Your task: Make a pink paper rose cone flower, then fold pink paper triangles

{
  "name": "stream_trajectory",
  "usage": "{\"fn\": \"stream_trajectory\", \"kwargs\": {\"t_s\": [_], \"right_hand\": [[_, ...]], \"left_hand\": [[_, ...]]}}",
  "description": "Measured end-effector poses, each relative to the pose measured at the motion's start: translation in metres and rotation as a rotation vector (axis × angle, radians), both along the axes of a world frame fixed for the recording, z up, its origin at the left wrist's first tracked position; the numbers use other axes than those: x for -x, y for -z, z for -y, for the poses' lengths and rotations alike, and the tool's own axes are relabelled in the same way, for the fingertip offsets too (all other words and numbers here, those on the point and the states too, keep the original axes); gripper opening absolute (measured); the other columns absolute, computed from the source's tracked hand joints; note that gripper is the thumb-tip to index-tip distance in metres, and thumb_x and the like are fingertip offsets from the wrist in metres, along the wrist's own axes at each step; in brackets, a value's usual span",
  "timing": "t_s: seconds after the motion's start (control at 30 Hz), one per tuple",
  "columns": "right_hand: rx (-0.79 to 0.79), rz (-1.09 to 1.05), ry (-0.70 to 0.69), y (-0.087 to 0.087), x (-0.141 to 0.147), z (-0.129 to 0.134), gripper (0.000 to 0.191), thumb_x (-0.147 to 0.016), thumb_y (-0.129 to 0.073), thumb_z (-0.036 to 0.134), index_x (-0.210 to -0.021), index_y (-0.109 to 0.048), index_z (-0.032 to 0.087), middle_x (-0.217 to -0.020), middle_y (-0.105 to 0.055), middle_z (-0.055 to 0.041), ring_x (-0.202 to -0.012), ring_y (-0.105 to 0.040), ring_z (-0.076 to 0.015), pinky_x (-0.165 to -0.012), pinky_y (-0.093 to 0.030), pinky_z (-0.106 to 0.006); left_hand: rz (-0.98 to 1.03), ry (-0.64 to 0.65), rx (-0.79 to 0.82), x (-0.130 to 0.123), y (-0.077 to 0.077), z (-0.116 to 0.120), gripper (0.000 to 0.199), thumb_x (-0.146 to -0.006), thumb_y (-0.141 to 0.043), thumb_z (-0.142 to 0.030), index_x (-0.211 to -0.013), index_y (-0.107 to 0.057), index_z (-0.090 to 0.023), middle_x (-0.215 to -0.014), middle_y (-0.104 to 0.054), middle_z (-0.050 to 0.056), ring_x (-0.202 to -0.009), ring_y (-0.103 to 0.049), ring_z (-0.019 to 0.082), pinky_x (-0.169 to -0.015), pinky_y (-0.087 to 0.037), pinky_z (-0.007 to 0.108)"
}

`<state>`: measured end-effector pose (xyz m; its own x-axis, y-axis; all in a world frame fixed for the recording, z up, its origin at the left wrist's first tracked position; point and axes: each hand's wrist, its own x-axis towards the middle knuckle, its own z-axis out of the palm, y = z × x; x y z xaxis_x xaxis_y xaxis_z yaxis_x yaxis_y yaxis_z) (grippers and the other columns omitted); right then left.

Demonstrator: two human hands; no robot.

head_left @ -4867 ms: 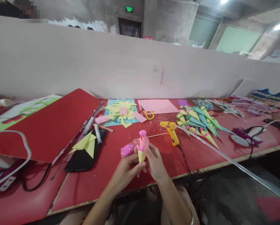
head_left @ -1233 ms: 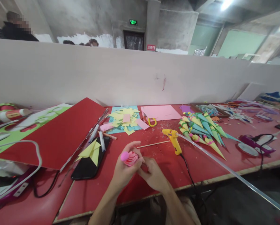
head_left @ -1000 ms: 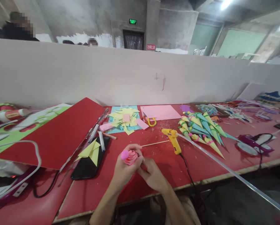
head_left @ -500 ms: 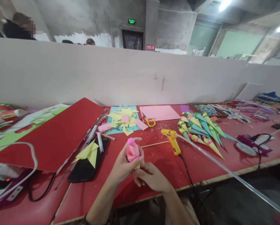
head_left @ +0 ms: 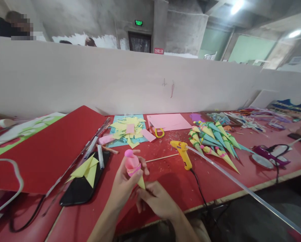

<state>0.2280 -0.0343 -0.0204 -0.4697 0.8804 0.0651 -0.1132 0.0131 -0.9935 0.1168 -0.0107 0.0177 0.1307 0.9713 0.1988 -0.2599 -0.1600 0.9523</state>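
In my left hand [head_left: 122, 183] is a small paper cone [head_left: 141, 182], its yellow point slanting down to the right. A pink rolled-paper part with a bright pink band [head_left: 133, 169] forms its wide end, and a pink pom-pom [head_left: 128, 153] sits at its top. The fingers of that hand are wrapped round the wide end. My right hand [head_left: 157, 201] pinches the pointed tip, which its fingers partly hide. A yellow glue gun [head_left: 183, 154] lies to the right of my hands, with a long clear glue stick [head_left: 228, 174] running out of its back.
Finished-looking paper cones [head_left: 214, 136] are piled at the right. Yellow paper pieces [head_left: 128, 129] lie on a blue sheet. Left are a black phone [head_left: 78, 193] with folded yellow paper [head_left: 88, 168] on it, and a red board [head_left: 51, 148]. A white partition [head_left: 115, 80] stands behind the table.
Both hands and the cone sit slightly further left and lower in view, as the view itself has shifted. More of the cone's yellow point now shows between my hands.
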Motion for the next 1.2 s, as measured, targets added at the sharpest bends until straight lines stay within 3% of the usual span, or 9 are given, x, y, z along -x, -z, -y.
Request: {"fn": "stream_trajectory", "kwargs": {"t_s": [0.13,0.3,0.4,0.5,0.6,0.73,0.9,1.2], "right_hand": [[-0.091,0.132,0.051,0.000,-0.002,0.002,0.045,-0.087,-0.034,0.046,-0.066,-0.060,0.017,-0.049,-0.051,0.0014,-0.045,-0.046,-0.0097,-0.048,-0.035,-0.020],[-0.411,0.688,0.357,0.005,-0.005,0.002,0.033,-0.087,-0.041,0.039,-0.073,-0.061,0.016,-0.055,-0.060,-0.0060,-0.046,-0.053,-0.0153,-0.045,-0.024,-0.025],[-0.480,0.828,0.368,0.006,-0.005,0.002,0.036,-0.089,-0.036,0.039,-0.077,-0.061,0.015,-0.059,-0.063,-0.0091,-0.047,-0.055,-0.0167,-0.045,-0.020,-0.026],[-0.498,0.811,0.306,0.003,-0.006,0.003,0.037,-0.091,-0.030,0.037,-0.085,-0.060,0.016,-0.059,-0.063,-0.0077,-0.046,-0.055,-0.0159,-0.044,-0.019,-0.026],[-0.494,0.766,0.259,0.000,-0.006,0.004,0.040,-0.092,-0.026,0.036,-0.079,-0.059,0.017,-0.057,-0.062,-0.0054,-0.045,-0.053,-0.0144,-0.044,-0.020,-0.025],[-0.479,0.742,0.251,-0.001,-0.006,0.004,0.044,-0.092,-0.024,0.037,-0.071,-0.057,0.017,-0.055,-0.060,-0.0040,-0.045,-0.052,-0.0133,-0.045,-0.023,-0.024],[-0.442,0.744,0.186,-0.002,-0.007,0.005,0.038,-0.092,-0.026,0.035,-0.077,-0.056,0.018,-0.061,-0.061,-0.0034,-0.051,-0.054,-0.0133,-0.047,-0.026,-0.022],[-0.394,0.683,0.123,-0.005,-0.007,0.006,0.036,-0.092,-0.028,0.034,-0.078,-0.057,0.017,-0.065,-0.062,-0.0035,-0.056,-0.056,-0.0132,-0.051,-0.031,-0.021]], "left_hand": [[0.025,0.030,0.037,0.002,0.000,0.001,0.042,-0.075,-0.058,-0.031,-0.115,-0.046,-0.026,-0.088,-0.058,0.001,-0.072,-0.059,0.014,-0.059,-0.049,0.022],[-0.078,-0.079,-0.005,-0.004,-0.003,0.001,0.039,-0.076,-0.057,-0.028,-0.113,-0.046,-0.023,-0.092,-0.059,0.003,-0.078,-0.061,0.016,-0.065,-0.051,0.025],[-0.139,-0.082,-0.050,-0.004,-0.003,0.003,0.040,-0.075,-0.059,-0.026,-0.112,-0.047,-0.022,-0.095,-0.060,0.005,-0.082,-0.061,0.017,-0.070,-0.051,0.026],[-0.127,0.007,-0.058,0.000,-0.002,0.004,0.050,-0.073,-0.061,-0.026,-0.120,-0.043,-0.025,-0.102,-0.059,0.006,-0.084,-0.061,0.018,-0.073,-0.051,0.028],[-0.107,0.038,-0.031,0.005,-0.001,0.004,0.057,-0.071,-0.063,-0.026,-0.124,-0.041,-0.025,-0.101,-0.060,0.008,-0.079,-0.062,0.019,-0.067,-0.052,0.028],[-0.095,0.075,0.003,0.008,-0.002,0.003,0.056,-0.068,-0.067,-0.026,-0.120,-0.047,-0.023,-0.096,-0.062,0.007,-0.079,-0.063,0.020,-0.064,-0.052,0.028],[-0.115,0.171,0.021,0.010,-0.005,0.005,0.051,-0.074,-0.062,-0.030,-0.122,-0.046,-0.022,-0.103,-0.061,0.011,-0.086,-0.061,0.023,-0.056,-0.050,0.023],[-0.111,0.170,0.018,0.015,-0.005,0.002,0.050,-0.072,-0.063,-0.034,-0.120,-0.052,-0.021,-0.094,-0.065,0.010,-0.078,-0.062,0.022,-0.048,-0.046,0.020]]}}
